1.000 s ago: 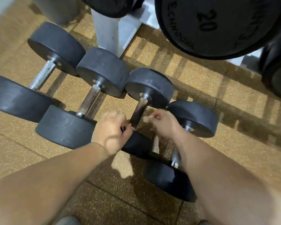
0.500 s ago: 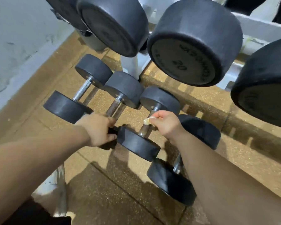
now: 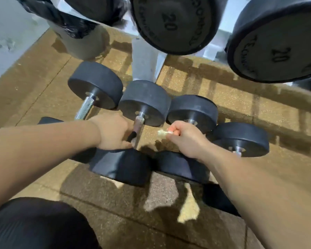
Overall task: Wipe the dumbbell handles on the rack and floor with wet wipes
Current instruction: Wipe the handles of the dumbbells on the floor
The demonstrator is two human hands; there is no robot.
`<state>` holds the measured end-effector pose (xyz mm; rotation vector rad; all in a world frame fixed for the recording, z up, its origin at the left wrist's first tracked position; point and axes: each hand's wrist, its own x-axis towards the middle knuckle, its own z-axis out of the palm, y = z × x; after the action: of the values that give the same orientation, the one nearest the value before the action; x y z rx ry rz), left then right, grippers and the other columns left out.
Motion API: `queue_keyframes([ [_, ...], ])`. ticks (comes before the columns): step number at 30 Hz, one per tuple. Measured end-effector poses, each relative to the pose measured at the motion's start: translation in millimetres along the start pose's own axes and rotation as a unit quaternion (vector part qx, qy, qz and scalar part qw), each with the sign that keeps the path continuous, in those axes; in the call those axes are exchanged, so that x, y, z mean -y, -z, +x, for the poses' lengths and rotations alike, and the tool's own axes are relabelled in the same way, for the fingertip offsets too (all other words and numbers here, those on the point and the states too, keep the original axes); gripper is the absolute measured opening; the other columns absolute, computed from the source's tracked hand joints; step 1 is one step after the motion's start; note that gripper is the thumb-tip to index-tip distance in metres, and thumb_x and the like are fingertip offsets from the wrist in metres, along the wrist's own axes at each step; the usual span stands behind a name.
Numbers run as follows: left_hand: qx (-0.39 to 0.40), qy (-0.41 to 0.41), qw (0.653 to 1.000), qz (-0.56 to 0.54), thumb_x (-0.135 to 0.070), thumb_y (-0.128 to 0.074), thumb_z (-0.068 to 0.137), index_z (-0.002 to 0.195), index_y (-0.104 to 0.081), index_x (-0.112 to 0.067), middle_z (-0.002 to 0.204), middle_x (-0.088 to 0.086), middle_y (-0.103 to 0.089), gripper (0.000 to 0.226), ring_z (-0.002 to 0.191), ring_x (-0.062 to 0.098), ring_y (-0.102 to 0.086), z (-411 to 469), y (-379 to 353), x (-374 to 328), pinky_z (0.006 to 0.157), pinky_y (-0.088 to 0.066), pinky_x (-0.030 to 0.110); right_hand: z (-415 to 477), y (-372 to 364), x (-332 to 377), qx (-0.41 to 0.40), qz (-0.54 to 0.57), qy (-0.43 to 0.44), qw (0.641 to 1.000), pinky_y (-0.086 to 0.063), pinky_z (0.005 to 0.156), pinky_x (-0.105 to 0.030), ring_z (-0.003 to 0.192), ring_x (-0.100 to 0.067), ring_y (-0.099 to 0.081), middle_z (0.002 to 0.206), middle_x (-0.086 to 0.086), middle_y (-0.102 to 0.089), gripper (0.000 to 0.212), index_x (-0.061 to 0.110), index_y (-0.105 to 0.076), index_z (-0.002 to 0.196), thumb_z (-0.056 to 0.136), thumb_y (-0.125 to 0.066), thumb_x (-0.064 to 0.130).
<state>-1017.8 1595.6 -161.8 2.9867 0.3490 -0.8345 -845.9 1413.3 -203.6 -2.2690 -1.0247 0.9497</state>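
Rubber and steel fill my feed: four floor dumbbells [image 3: 120, 166] lie side by side in a row on a speckled tan floor [image 3: 223, 97]. Each has thick, round, matte black heads, smooth-sided like pucks. The leftmost has a bright chrome handle [image 3: 84, 108] with a knurled, glittering grain. The second has a rusty handle [image 3: 139, 123], brown and dull, with a short clean steel collar where it meets the far head.

My left hand [image 3: 113, 133] sits on the near part of that rusty handle, fingers curled about it. A dark strip shows between fingers and bar, and I cannot tell what it is.

My right hand [image 3: 185, 139] is closed into a fist just beside the far head of the third dumbbell [image 3: 192, 110]. It pinches a wet wipe [image 3: 162, 133], a small crumpled pale wad that pokes out leftward from thumb and forefinger. That dumbbell's handle is hidden under the fist, so I cannot tell whether the wipe touches it.

The fourth dumbbell [image 3: 241, 139] lies to the right, only a sliver of its bar showing. Above, a white-painted rack post [image 3: 144, 63] stands on the floor. Larger rack dumbbells [image 3: 171, 22] hang over the row, their flat faces embossed with 20. Black fabric over a knee [image 3: 34, 223] fills the lower left corner.
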Motion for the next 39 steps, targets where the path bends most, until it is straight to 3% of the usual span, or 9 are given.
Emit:
queue_keyframes([
  [4,0.011,-0.027,0.990,-0.137,-0.064,-0.067,0.081,0.095,-0.065,-0.023,0.091,-0.004,-0.065,0.043,0.085,0.021,-0.059,1.9,-34.9,27.4,0.069,-0.043,0.031,7.8,-20.4,31.0,-0.025,-0.030,-0.029,0.999,-0.038,0.061,-0.021,0.066,-0.005,-0.050,0.072,0.011,-0.054,0.016,0.026,-0.060,0.080,0.091,-0.070,0.032],
  [8,-0.082,-0.048,0.948,-0.303,-0.056,-0.079,0.070,0.067,-0.057,-0.025,0.068,-0.010,-0.059,0.039,0.069,0.011,-0.056,-7.7,-56.1,51.2,0.063,-0.042,0.030,16.5,-32.0,48.4,-0.074,-0.067,-0.077,0.992,-0.041,0.078,-0.029,0.084,-0.017,-0.054,0.092,0.004,-0.052,0.024,0.035,-0.055,0.071,0.088,-0.071,0.038],
  [15,-0.152,-0.035,0.918,-0.364,-0.045,-0.083,0.073,0.057,-0.043,-0.023,0.057,-0.008,-0.048,0.048,0.059,0.006,-0.047,-18.6,-86.4,43.9,0.055,-0.030,0.027,34.7,-73.7,44.8,-0.067,-0.018,-0.079,0.995,-0.046,0.070,-0.027,0.078,-0.021,-0.060,0.085,-0.008,-0.066,0.017,0.010,-0.066,0.086,0.086,-0.075,0.024],
  [21,-0.183,-0.016,0.912,-0.366,-0.049,-0.079,0.076,0.065,-0.050,-0.026,0.068,-0.010,-0.054,0.039,0.067,0.010,-0.054,-28.2,-107.2,37.6,0.065,-0.048,0.037,66.9,-91.6,48.9,-0.107,0.039,-0.038,0.993,-0.054,0.079,-0.033,0.078,-0.017,-0.065,0.078,0.009,-0.067,0.013,0.029,-0.068,0.077,0.085,-0.073,0.022],
  [26,-0.215,0.021,0.880,-0.422,-0.049,-0.078,0.076,0.080,-0.052,-0.033,0.090,-0.011,-0.049,0.031,0.082,0.011,-0.054,-30.9,-113.5,39.5,0.077,-0.049,0.037,87.3,-96.7,52.7,-0.103,-0.010,0.004,0.995,-0.038,0.080,-0.022,0.086,-0.010,-0.054,0.096,0.009,-0.059,0.010,0.031,-0.066,0.090,0.090,-0.071,0.023],
  [30,-0.153,0.043,0.881,-0.447,-0.053,-0.078,0.073,0.077,-0.048,-0.023,0.087,-0.006,-0.050,0.043,0.081,0.008,-0.048,-21.3,-111.2,39.1,0.076,-0.044,0.033,90.0,-110.7,43.8,-0.076,-0.066,0.027,0.995,-0.046,0.084,-0.025,0.091,-0.013,-0.059,0.101,0.006,-0.064,0.005,0.028,-0.074,0.093,0.091,-0.069,0.026],
  [34,-0.101,0.057,0.873,-0.473,-0.058,-0.082,0.065,0.075,-0.046,-0.018,0.085,0.000,-0.051,0.054,0.080,0.019,-0.050,-15.2,-112.1,43.4,0.078,-0.047,0.038,76.5,-121.8,36.1,-0.035,-0.074,0.096,0.992,-0.043,0.070,-0.026,0.077,-0.013,-0.055,0.078,0.011,-0.057,0.014,0.024,-0.070,0.075,0.089,-0.073,0.021],
  [36,-0.099,0.056,0.870,-0.480,-0.058,-0.082,0.064,0.074,-0.045,-0.018,0.085,0.001,-0.050,0.055,0.079,0.021,-0.050,-14.3,-112.4,44.2,0.078,-0.047,0.039,77.8,-117.8,34.7,-0.007,-0.084,0.121,0.989,-0.043,0.073,-0.026,0.078,-0.012,-0.056,0.079,0.014,-0.055,0.006,0.022,-0.077,0.083,0.088,-0.075,0.019],
  [39,-0.108,0.054,0.867,-0.483,-0.059,-0.081,0.065,0.074,-0.043,-0.019,0.085,0.000,-0.049,0.057,0.077,0.020,-0.049,-15.2,-113.9,43.2,0.077,-0.047,0.038,100.0,-108.1,34.6,-0.066,-0.116,0.135,0.982,-0.049,0.083,-0.031,0.084,-0.015,-0.060,0.087,0.007,-0.061,0.012,0.026,-0.080,0.096,0.091,-0.071,0.020],
])
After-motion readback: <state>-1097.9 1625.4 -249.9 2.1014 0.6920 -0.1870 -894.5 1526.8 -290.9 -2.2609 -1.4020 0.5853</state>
